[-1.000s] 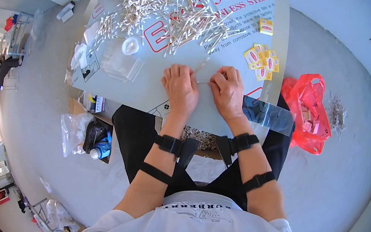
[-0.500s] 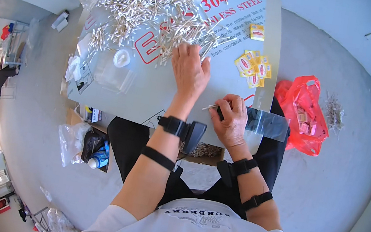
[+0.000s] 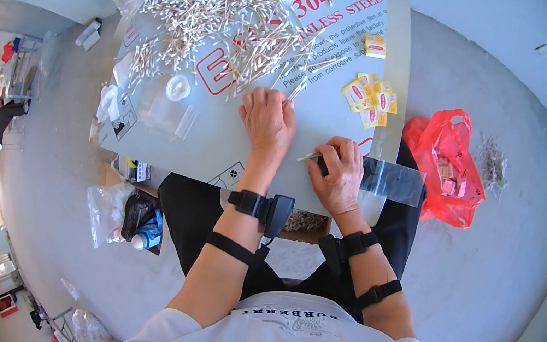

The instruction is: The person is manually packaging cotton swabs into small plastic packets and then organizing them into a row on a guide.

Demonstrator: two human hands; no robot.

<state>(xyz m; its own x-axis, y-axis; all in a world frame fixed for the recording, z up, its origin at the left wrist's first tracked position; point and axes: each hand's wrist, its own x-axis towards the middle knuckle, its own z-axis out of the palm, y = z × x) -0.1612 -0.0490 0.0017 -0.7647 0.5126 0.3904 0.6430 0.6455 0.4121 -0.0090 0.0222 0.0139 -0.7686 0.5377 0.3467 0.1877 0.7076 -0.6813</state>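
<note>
A big heap of cotton swabs (image 3: 207,3) covers the far part of the table, with looser swabs spread along its near edge. My left hand (image 3: 268,126) rests at that edge, fingers curled down and closed on a few swabs by the thumb; the fingertips are partly hidden. Nearer the front right, my right hand (image 3: 338,175) pinches a small bunch of cotton swabs (image 3: 306,156), their white tips poking out to the left. A clear plastic bag (image 3: 393,183) lies beside and partly under that hand, hanging past the table edge.
Yellow printed cards (image 3: 371,99) lie at the table's right, with a small yellow stack (image 3: 375,46) beyond. A round white lid (image 3: 178,89) and clear plastic sleeves (image 3: 184,122) sit left. A red plastic bag (image 3: 447,170) with pink packets stands right; a blue bottle (image 3: 148,233) is below left.
My left hand has drawn back toward me and slightly left, pulling a few swabs away from the loose edge. My right hand has stayed almost still with its swabs.
</note>
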